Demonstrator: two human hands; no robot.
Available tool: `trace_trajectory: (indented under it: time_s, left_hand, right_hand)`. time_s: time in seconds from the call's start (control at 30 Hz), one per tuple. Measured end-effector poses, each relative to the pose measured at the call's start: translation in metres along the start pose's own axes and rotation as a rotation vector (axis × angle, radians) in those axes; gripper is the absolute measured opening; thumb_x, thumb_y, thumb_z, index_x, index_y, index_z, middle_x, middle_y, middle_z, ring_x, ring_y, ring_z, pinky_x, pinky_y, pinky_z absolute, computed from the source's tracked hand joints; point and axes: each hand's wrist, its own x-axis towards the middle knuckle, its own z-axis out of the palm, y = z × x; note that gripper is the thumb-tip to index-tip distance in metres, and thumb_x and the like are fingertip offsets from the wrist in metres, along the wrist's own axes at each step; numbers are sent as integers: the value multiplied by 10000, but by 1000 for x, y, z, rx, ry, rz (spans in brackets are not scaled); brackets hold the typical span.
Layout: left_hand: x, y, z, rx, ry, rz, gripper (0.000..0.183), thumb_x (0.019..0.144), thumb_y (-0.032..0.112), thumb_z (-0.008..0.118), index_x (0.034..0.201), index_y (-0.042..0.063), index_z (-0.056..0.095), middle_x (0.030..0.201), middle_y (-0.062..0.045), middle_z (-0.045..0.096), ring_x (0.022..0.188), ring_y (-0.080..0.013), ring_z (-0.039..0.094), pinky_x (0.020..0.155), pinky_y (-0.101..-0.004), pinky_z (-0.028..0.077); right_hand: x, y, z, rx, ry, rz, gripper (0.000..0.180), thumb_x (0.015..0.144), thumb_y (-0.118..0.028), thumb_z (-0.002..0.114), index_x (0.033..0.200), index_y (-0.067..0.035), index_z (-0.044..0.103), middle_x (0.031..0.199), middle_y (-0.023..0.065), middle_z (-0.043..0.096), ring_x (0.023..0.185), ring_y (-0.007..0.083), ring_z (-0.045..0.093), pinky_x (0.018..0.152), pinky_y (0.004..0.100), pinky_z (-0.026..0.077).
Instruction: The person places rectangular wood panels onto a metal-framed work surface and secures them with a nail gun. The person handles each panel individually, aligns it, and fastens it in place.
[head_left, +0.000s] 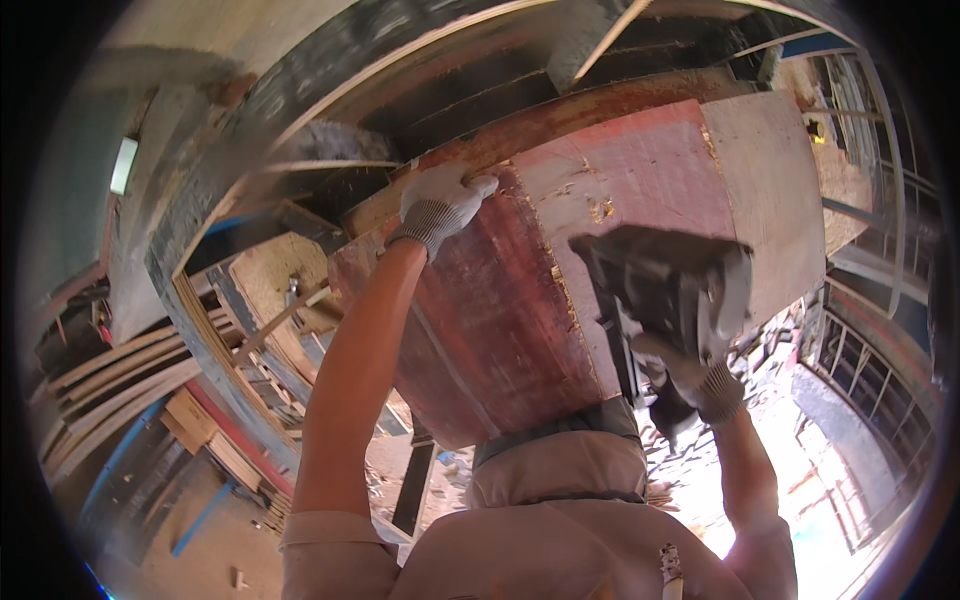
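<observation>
Reddish, worn plywood panels (487, 300) with chipped, splintered edges lie side by side before me. My left hand (446, 196), in a light knitted glove, rests at the far edge of the leftmost dark red panel, by its corner. My right hand (686, 379), also gloved, grips the handle of a dark, bulky power tool (667, 277), perhaps a circular saw; it is blurred and I cannot tell its exact kind. The tool is over the paler red panel (630, 180), right of the seam. Whether it touches the wood cannot be told. A greyish board (765, 195) adjoins on the right.
A large dark wooden frame (217, 375) curves around the left and far sides. Stacked timber strips (120, 382) lie at the left. Scattered wood offcuts (757, 367) cover the bright floor at the right, near a metal grille (862, 360). A cigarette (672, 577) shows at the bottom.
</observation>
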Motion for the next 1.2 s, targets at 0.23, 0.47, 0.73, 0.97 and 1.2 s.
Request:
trace_trajectory:
  time_s: [0.23,0.47,0.73,0.97,1.2]
  left_hand:
    - [-4,-4,-7,-58,-17,24,487,861,574,594,925,112,731,982,-151,724,953,-337,686,807,-437,524]
    - [-3,-3,-3,-17,-28,30,485,861,542,562,969,101,730,991,-172,720,963,-345,686,831,-442,523]
    - [-23,-10,7,-141,226,46,528,858,489,672,1198,85,638,1095,-129,708,1058,-314,650,929,-448,481]
    - [-236,0,150,-414,1049,203,550,765,259,826,1222,61,594,1169,-138,619,1097,-364,576,957,-459,464]
    - [-463,-98,293,-421,1116,-482,755,616,205,955,1221,14,545,1158,-148,568,1104,-313,580,989,-426,467]
  right_hand:
    - [67,-81,23,268,-135,106,137,840,-152,720,855,-69,612,639,-8,523,513,101,513,472,261,428]
    - [65,-97,28,279,-132,222,198,867,-186,670,717,-112,564,593,-18,475,476,110,462,474,271,397]
    - [-19,-26,-7,256,-5,241,136,834,-192,712,827,-72,647,566,7,499,457,144,505,463,295,437]
    - [-64,89,-24,-209,26,-117,152,842,-233,709,814,-97,647,635,13,540,560,120,540,517,289,459]
    - [-54,84,-2,39,-33,57,126,850,-232,670,787,-139,613,572,-47,451,432,94,440,412,282,391]
